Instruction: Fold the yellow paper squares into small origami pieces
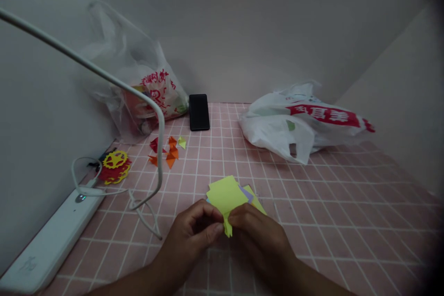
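A small folded piece of yellow-green paper (227, 227) is pinched between both hands at the near middle of the table. My left hand (194, 231) grips its left side between thumb and forefinger. From the other side, the fingers of my right hand (258, 231) close on it, partly hiding it. Just beyond the hands lies a loose stack of square paper sheets (227, 193), yellow-green on top with lilac, yellow and blue edges showing. Farther back at left sit several small folded paper pieces (171, 151) in orange, red and yellow-green.
A white power strip (57, 236) runs along the left wall, its white cable (160, 148) arching across the view. Yellow and red cutouts (115, 166) lie beside it. At the back are a black phone (199, 112), a filled plastic bag (145, 97) and another white bag (277, 125).
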Demonstrator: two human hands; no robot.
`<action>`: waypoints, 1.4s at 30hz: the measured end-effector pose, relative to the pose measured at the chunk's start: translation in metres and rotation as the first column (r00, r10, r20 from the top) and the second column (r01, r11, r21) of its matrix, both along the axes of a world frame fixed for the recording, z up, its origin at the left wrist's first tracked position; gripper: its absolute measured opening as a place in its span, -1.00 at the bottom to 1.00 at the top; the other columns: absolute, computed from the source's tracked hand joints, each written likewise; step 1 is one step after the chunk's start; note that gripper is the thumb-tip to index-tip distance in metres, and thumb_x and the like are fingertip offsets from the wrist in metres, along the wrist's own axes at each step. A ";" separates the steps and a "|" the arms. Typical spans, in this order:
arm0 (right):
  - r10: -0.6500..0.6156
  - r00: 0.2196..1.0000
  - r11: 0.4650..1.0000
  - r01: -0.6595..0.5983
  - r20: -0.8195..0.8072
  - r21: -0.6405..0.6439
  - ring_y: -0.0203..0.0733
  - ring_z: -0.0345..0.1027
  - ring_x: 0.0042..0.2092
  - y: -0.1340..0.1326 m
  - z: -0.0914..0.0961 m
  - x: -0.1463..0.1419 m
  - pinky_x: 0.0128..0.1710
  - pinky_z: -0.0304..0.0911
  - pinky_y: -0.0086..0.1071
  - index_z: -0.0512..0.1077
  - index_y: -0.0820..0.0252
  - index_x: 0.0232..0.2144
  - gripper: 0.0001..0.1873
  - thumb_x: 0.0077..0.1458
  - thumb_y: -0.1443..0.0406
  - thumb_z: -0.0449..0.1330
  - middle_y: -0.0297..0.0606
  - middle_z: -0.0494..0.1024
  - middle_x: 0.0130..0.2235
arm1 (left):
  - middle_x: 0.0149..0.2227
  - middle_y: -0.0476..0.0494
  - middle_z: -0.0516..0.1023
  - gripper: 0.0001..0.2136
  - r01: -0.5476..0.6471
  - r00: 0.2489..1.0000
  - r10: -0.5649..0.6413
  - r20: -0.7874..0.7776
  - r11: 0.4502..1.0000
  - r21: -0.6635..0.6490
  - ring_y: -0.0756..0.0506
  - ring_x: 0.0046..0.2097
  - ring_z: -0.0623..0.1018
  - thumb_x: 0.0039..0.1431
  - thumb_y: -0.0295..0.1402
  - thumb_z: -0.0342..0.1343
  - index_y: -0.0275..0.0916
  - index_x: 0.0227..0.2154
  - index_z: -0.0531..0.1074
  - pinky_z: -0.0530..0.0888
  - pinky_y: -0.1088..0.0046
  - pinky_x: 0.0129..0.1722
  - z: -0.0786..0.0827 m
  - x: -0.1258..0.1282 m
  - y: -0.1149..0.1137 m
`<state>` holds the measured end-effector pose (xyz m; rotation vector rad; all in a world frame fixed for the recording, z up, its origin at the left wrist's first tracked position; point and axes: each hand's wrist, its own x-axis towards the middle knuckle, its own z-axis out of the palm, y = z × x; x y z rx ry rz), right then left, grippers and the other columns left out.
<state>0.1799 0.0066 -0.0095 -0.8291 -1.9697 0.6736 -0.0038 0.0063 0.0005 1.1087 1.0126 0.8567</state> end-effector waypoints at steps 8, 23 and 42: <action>-0.087 0.986 0.991 0.071 0.140 0.112 -0.25 0.34 -0.42 0.001 -0.006 0.001 -0.43 0.28 -0.44 0.38 0.15 -0.32 -0.79 0.22 0.48 0.00 -0.29 0.45 -0.42 | -0.35 -0.02 0.37 -0.95 0.001 0.999 -0.002 0.040 1.000 0.019 -0.04 -0.29 0.37 0.05 -0.40 0.21 -0.24 -0.44 0.45 0.31 0.43 -0.26 -0.002 0.000 -0.001; -0.026 0.998 0.999 0.025 0.053 0.035 -0.23 0.38 -0.36 0.003 -0.005 0.000 -0.42 0.29 -0.40 0.33 0.17 -0.30 -0.77 0.18 0.55 0.00 -0.24 0.46 -0.37 | -0.34 -0.01 0.33 -0.90 0.044 0.997 -0.043 0.070 0.999 -0.007 -0.05 -0.28 0.35 0.05 -0.36 0.20 -0.23 -0.46 0.38 0.27 0.41 -0.25 -0.002 -0.002 0.000; 0.012 0.998 0.992 -0.019 -0.054 -0.127 -0.21 0.35 -0.27 0.001 0.011 0.002 -0.28 0.27 -0.36 0.38 0.16 -0.22 -0.80 0.20 0.50 0.06 -0.26 0.47 -0.32 | -0.32 -0.05 0.39 -0.87 0.026 0.999 -0.026 0.021 1.000 -0.015 -0.06 -0.27 0.38 0.10 -0.35 0.14 -0.24 -0.49 0.35 0.31 0.43 -0.23 0.005 -0.002 0.002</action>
